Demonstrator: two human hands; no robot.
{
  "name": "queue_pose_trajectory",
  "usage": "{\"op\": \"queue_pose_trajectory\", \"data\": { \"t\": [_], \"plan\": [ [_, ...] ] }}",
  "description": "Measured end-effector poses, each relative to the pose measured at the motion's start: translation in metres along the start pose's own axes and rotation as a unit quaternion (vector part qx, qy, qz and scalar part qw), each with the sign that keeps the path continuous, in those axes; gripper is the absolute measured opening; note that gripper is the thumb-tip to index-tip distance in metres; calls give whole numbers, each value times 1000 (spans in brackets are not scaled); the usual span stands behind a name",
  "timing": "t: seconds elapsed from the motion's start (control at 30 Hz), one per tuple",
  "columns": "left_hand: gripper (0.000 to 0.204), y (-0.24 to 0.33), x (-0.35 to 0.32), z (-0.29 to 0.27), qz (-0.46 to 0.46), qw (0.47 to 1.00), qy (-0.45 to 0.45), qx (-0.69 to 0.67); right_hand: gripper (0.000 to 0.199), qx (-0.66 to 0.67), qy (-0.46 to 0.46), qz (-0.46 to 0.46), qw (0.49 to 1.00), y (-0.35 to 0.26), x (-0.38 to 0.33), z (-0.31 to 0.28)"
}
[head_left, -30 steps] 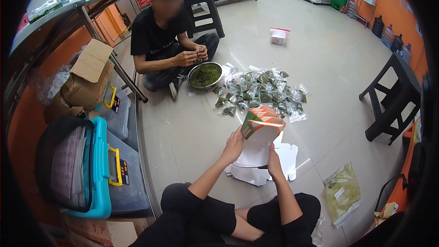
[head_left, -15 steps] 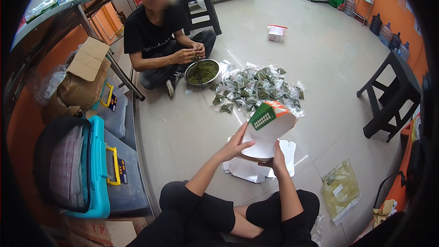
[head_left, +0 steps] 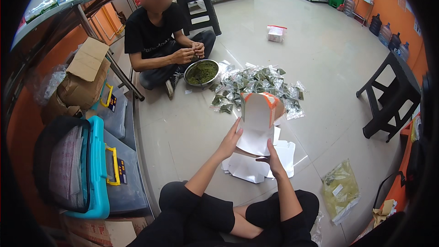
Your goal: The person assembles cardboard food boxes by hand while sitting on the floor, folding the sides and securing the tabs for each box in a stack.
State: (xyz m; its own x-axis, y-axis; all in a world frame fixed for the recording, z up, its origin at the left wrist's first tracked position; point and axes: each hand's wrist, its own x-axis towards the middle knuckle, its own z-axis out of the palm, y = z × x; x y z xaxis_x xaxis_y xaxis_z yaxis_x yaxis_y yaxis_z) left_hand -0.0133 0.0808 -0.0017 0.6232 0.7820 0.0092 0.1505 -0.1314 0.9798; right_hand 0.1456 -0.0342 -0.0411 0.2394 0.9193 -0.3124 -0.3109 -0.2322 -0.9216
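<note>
I sit cross-legged on the floor and hold up a flat white carton blank with orange flaps (head_left: 259,120). My left hand (head_left: 231,139) grips its left edge and my right hand (head_left: 273,158) supports its lower right side. Under it on the floor lies a stack of more white carton blanks (head_left: 249,167). Beyond the carton a heap of small clear packets with green contents (head_left: 256,86) is spread on the floor.
A person in black (head_left: 160,41) sits opposite, hands together over a metal bowl of green stuff (head_left: 201,72). Left are a blue-lidded storage bin (head_left: 98,164), clear bins and cardboard boxes (head_left: 84,80). A black stool (head_left: 391,93) stands right; a bag of yellow-green contents (head_left: 340,190) lies near my right knee.
I have turned the carton blank so that its white inner side faces me and its flaps point away; both hands shifted along its edges. The person opposite keeps working over the bowl.
</note>
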Motion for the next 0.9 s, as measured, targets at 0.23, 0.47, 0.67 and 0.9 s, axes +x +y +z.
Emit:
{"op": "queue_pose_trajectory", "data": {
  "t": [0.23, 0.47, 0.67, 0.9],
  "plan": [
    [66, -9, 2, 2, 7, 1000, 3, -30, 87, -4, -8, -9, 1000, -7, -6, 5],
    [71, -4, 2, 9, 12, 999, 4, -43, 79, -43, 9, -20, 999, -6, -1, 0],
    [75, -11, 1, -1, -71, 993, 20, -96, 64, -229, 75, -166, 956, -9, -7, 7],
    [71, 2, -1, 4, -124, 967, 12, -222, 57, -237, 77, -139, 958, -9, -7, 1]
  ]
}}
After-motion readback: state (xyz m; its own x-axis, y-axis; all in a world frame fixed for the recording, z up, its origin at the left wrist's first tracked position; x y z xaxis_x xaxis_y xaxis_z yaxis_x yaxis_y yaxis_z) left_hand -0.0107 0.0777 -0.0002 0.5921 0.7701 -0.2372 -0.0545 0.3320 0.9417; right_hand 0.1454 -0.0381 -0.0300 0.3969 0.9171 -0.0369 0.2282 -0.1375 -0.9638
